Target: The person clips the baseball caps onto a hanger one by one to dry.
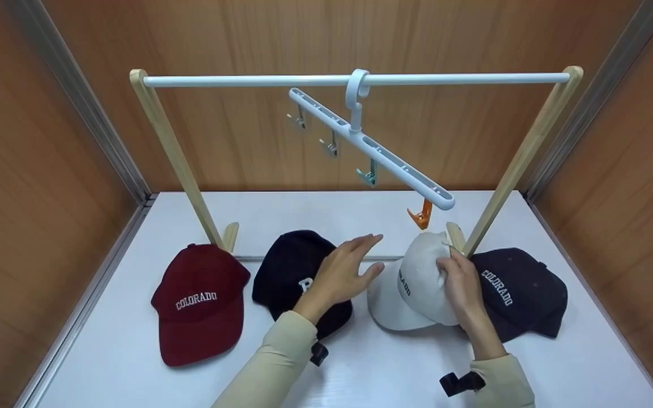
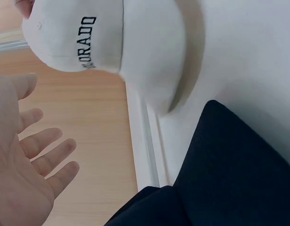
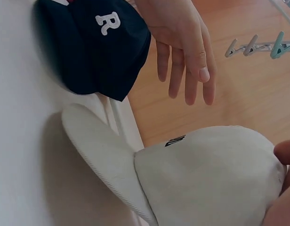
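Observation:
My right hand [image 1: 463, 283] pinches the white cap [image 1: 425, 283] at the back of its crown, thumb on the near side. The cap is tilted, brim toward the lower left, and its dark lettering is partly out of sight. In the right wrist view the brim of the white cap [image 3: 102, 155] stands off the white surface. My left hand [image 1: 342, 275] is held with straight, spread fingers above the navy cap with an R [image 1: 284, 266], apart from the white cap. Above the white cap hangs an orange clip [image 1: 422, 215] on the end of a hanger [image 1: 372, 147].
A maroon cap [image 1: 202, 317] lies at the left and a dark Colorado cap [image 1: 522, 289] at the right. The hanger hooks over a white rod [image 1: 247, 81] between wooden legs [image 1: 176, 153]. More clips [image 1: 367, 174] hang along it. Wood panels [image 1: 37, 198] enclose the white table [image 1: 111, 340].

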`<state>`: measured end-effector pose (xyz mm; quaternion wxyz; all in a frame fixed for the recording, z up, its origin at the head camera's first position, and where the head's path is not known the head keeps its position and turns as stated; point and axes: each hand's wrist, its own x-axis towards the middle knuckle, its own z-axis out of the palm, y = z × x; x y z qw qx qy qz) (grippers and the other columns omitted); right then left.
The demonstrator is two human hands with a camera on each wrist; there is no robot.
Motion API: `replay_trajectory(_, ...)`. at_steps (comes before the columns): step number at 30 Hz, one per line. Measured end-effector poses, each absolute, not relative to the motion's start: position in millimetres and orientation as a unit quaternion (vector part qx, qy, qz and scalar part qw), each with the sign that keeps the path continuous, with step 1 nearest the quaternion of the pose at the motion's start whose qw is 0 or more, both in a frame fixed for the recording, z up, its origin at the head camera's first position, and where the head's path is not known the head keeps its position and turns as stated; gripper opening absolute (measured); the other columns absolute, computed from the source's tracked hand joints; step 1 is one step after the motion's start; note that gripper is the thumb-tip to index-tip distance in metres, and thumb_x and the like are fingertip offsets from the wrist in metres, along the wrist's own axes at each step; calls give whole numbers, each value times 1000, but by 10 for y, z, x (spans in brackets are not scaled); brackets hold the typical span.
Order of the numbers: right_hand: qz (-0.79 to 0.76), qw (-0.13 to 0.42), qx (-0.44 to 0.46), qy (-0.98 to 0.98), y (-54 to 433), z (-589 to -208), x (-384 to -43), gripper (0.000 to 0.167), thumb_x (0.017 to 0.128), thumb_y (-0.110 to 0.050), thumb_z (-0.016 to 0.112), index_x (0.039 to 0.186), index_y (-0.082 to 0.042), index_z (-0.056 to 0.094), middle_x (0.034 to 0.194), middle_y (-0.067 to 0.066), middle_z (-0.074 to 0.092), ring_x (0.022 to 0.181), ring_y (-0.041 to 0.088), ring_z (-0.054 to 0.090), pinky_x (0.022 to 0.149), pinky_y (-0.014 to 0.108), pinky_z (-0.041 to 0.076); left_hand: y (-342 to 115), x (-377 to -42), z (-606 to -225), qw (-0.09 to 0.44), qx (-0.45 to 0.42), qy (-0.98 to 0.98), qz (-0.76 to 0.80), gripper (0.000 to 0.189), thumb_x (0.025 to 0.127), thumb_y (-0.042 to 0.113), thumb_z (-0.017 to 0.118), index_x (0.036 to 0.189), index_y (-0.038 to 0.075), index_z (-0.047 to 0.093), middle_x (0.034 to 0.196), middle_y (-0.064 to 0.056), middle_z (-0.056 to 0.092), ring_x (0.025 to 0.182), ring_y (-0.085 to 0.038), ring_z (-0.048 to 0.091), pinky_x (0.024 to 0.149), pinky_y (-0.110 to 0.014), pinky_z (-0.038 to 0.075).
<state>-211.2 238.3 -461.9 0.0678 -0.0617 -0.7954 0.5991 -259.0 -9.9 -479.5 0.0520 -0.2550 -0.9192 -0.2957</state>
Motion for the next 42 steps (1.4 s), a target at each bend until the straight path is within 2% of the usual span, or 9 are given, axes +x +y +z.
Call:
replay_trajectory(2,580,80,-62,-808,2373,-4590,-2119,36,106,-15,47,129,1,68,131,18,67,115,23,58,101,30,43,-93,-2586,-4783,57,-258,-919,-294,59,108,47,59,163,31,44,164,-4,49,148,-27,49,117,-52,45)
replay_trajectory(4,567,85,-54,-818,2366,-4563,-2123,34,105,-14,48,127,1,70,123,18,70,108,21,60,93,26,45,-86,-2585,-4773,63,-263,-917,-293,59,108,47,59,163,30,44,163,-4,49,147,-27,50,116,-51,45)
replay_trajectory(10,542,79,-8,-836,2358,-4498,-2133,32,103,-12,51,123,0,73,118,17,73,104,20,63,90,26,47,-66,-2567,-4726,69,-275,-911,-300,59,109,47,59,163,30,44,163,-3,49,149,-26,49,117,-49,45)
replay_trajectory(16,530,83,48,-842,2322,-4461,-2139,17,100,-10,55,97,-3,71,95,12,72,85,18,62,77,26,48,-63,-2544,-4652,69,-282,-906,-307,58,109,47,57,164,33,41,164,2,48,150,-23,47,118,-48,44)
replay_trajectory(20,526,76,81,-843,2301,-4440,-2130,16,100,-9,55,88,-6,65,83,8,65,76,17,57,71,27,46,-79,-2544,-4619,75,-289,-904,-307,58,110,46,56,164,33,41,165,3,47,150,-22,47,118,-47,44)
replay_trajectory(28,512,52,135,-847,2295,-4410,-2128,19,98,-7,55,80,-7,58,75,1,52,72,16,54,66,27,45,-114,-2570,-4599,93,-319,-891,-309,56,111,48,54,163,30,43,163,-1,50,149,-24,49,118,-48,45)
replay_trajectory(33,500,34,169,-849,2295,-4403,-2136,16,98,-6,55,84,-7,62,75,-1,54,73,14,56,66,26,47,-124,-2589,-4576,84,-334,-882,-322,56,111,50,52,162,30,44,164,-1,48,150,-23,47,120,-46,43)
replay_trajectory(42,476,20,232,-848,2283,-4370,-2165,16,98,-5,55,85,-8,63,79,0,62,72,12,58,66,27,49,-152,-2586,-4518,37,-352,-871,-341,53,111,52,50,162,36,44,168,5,42,155,-22,40,121,-50,40)
